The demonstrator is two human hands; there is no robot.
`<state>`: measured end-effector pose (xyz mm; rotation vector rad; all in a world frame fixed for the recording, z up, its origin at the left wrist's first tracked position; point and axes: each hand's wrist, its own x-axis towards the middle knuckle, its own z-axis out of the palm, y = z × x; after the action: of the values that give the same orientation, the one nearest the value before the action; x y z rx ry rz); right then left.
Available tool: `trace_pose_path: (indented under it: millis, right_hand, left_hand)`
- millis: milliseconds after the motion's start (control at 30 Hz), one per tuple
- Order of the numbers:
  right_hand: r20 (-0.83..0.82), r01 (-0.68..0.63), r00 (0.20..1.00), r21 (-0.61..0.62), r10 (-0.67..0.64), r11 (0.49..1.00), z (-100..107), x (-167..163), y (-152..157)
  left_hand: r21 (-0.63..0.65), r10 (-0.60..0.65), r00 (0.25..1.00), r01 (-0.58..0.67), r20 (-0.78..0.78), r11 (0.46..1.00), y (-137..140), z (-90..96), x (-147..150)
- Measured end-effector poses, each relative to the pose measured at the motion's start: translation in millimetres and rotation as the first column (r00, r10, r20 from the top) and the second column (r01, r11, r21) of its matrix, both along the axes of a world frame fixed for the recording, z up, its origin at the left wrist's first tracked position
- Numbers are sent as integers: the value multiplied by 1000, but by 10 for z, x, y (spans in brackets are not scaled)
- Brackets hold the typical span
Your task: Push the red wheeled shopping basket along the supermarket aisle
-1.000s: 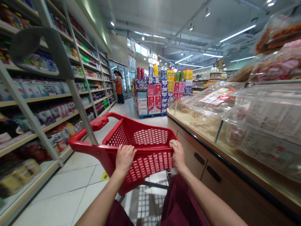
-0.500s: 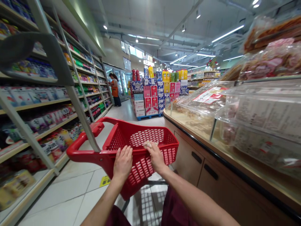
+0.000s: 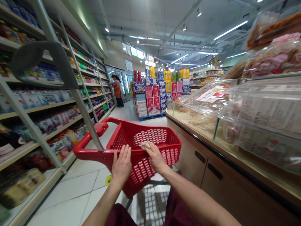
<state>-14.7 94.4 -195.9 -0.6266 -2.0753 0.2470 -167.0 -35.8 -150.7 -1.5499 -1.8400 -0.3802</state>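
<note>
A red plastic shopping cart (image 3: 141, 175) stands close in front of me, its side turned toward me and its basket walls full of slots. My left hand (image 3: 121, 164) lies flat on the cart's near side, fingers stretched up to the rim. My right hand (image 3: 153, 156) is closed round a crumpled pale cloth (image 3: 145, 145) and rests at the near rim, to the right of my left hand. The cart's red handle (image 3: 86, 152) sticks out to the left, with a grey metal post and a dark grey grip (image 3: 68, 66) rising beside it.
Stocked shelves (image 3: 56, 103) line the left side. On the right runs a wooden counter (image 3: 197, 138) with plastic-wrapped food packs (image 3: 211, 94). Ahead stands a pallet of stacked drink boxes (image 3: 152, 100). A person in an orange apron (image 3: 117, 91) stands by the glass-door coolers.
The cloth in my right hand has moved slightly left along the rim. My left hand has shifted a little left relative to the cart. The view has turned slightly.
</note>
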Motion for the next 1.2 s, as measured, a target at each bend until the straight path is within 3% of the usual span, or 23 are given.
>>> trace_pose_path:
  millis: [100, 167, 267, 367, 433, 533, 600, 733, 833, 933, 1067, 1133, 1200]
  right_hand:
    - [-29, 195, 979, -116, -199, 974, 13, 230, 172]
    - [-36, 258, 963, -174, -267, 951, 37, 207, 184]
    - [-42, 76, 996, -94, -80, 993, 90, -189, -90]
    - [-33, -69, 997, 3, 69, 998, 102, -455, -310]
    - [-25, -42, 999, -8, 42, 999, 60, -320, -239]
    - [-43, 163, 985, -115, -169, 980, 7, 26, 6]
    - [-48, 205, 976, -152, -214, 967, 52, -1, 16]
    - [-59, -41, 998, -56, 38, 998, 343, -788, -508]
    - [-92, -96, 991, -6, 95, 995, 474, -1162, -801]
    - [-49, -91, 994, 54, 94, 994, 343, -816, -599]
    - [-5, 145, 989, -43, -146, 988, 180, -213, -136]
    - [36, 125, 992, -59, -123, 990, 247, -345, -195]
    - [44, -2, 999, -25, 3, 1000, 394, -754, -454]
  left_hand:
    - [45, 46, 999, -46, 11, 998, -69, 18, -59]
    - [48, 56, 998, -56, 14, 997, -74, 16, -54]
    - [39, 63, 998, -64, 17, 997, -56, 27, -30]
    - [19, 30, 999, -30, 21, 999, -100, 82, -80]
    - [69, 51, 998, -54, 40, 996, -165, 128, -153]
    - [114, 70, 995, -77, 65, 991, -241, 174, -238]
    - [107, 57, 996, -64, 66, 992, -250, 182, -256]
    - [140, 9, 1000, -9, -2, 990, -261, 161, -307]
    - [179, -32, 996, 47, -85, 983, -353, 148, -416]
    - [269, 56, 998, -50, -14, 962, -456, 178, -521]
    - [269, 190, 963, -238, 191, 933, -435, 290, -598]
    - [215, 213, 951, -262, 225, 941, -375, 337, -620]
    - [180, 222, 951, -263, 217, 948, -336, 354, -644]
